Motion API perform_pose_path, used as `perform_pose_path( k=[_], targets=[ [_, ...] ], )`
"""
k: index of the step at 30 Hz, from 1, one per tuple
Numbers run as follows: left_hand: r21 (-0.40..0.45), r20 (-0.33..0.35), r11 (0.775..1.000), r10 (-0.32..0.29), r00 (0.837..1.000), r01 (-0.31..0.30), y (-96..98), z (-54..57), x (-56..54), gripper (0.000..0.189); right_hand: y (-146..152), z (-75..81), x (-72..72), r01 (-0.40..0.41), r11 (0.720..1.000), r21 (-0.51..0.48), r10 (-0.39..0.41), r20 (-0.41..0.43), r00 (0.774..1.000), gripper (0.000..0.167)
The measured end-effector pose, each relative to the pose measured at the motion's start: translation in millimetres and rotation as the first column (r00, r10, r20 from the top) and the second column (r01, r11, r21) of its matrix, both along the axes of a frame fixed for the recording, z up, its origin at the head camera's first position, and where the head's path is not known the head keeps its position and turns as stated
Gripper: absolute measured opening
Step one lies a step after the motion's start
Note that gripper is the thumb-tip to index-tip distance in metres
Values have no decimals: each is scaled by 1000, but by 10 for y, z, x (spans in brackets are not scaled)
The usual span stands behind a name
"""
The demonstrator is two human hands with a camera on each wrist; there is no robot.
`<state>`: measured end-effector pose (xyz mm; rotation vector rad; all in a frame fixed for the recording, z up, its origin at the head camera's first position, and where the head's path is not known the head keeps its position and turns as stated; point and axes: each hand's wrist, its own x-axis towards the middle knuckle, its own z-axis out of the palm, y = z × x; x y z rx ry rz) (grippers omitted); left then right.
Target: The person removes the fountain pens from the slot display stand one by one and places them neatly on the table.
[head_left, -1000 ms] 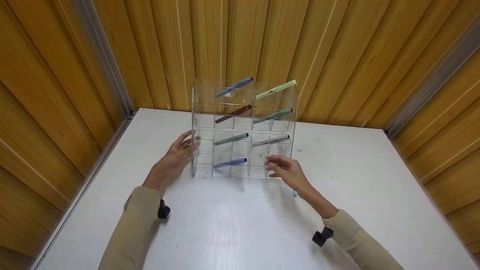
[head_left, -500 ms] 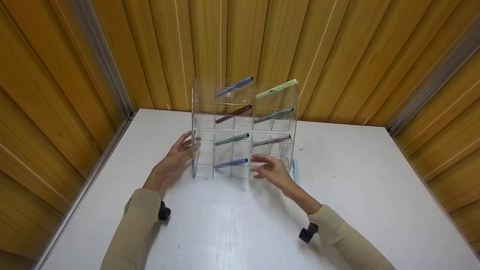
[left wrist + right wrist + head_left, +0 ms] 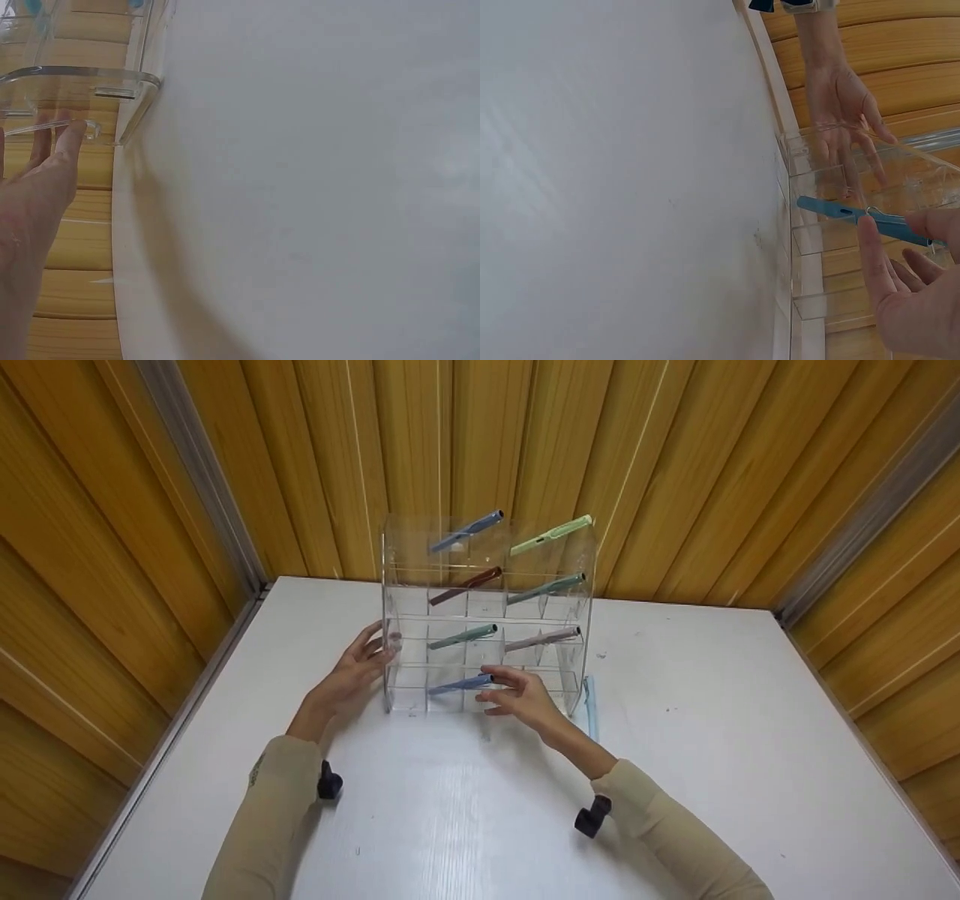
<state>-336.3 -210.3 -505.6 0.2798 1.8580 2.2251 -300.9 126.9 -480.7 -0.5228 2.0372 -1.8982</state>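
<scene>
A clear acrylic rack (image 3: 385,577) with tiers of compartments stands upright on the white table. My left hand (image 3: 345,679) rests its fingers on the rack's left side panel. In the lowest tier lies a blue pen (image 3: 454,685), tilted with its capped end toward me. My right hand (image 3: 525,701) is at that end, thumb and forefinger spread either side of it. The right wrist view shows the fingertips overlapping the pen (image 3: 825,206). Above are a green pen (image 3: 461,637), a pale mauve pen (image 3: 541,640), a dark red pen (image 3: 465,586) and a teal pen (image 3: 546,589).
On the top tier lie another blue pen (image 3: 466,531) and a light green pen (image 3: 551,535). A light blue pen-like object (image 3: 591,709) lies beside the rack's right side. Wood-patterned walls (image 3: 480,450) enclose the white table (image 3: 420,825) behind and at both sides.
My right hand has moved left along the lowest tier to the blue pen's end, uncovering the light blue object on the right. My left hand stays at the rack's side.
</scene>
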Motion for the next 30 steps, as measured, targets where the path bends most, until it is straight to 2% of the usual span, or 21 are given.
perform_pose_path(
  k=[4,9,16,24,30],
  targets=[
    [2,1,1000,-4,1000,4,7,-9,8,75,-91,2,12,1,1000,4,-1,36,999,45],
    [22,4,1000,-11,1000,11,9,-17,-5,74,-171,-2,7,7,1000,11,-7,36,999,46],
    [28,30,1000,2,1000,-3,23,-6,-11,75,-231,6,15,67,997,43,-69,55,996,39],
    [57,38,998,3,999,-5,32,2,-6,75,-214,28,36,111,992,53,-114,53,992,39],
    [15,34,1000,4,999,-4,25,17,12,76,-140,38,60,126,992,23,-127,45,991,36]
  ],
)
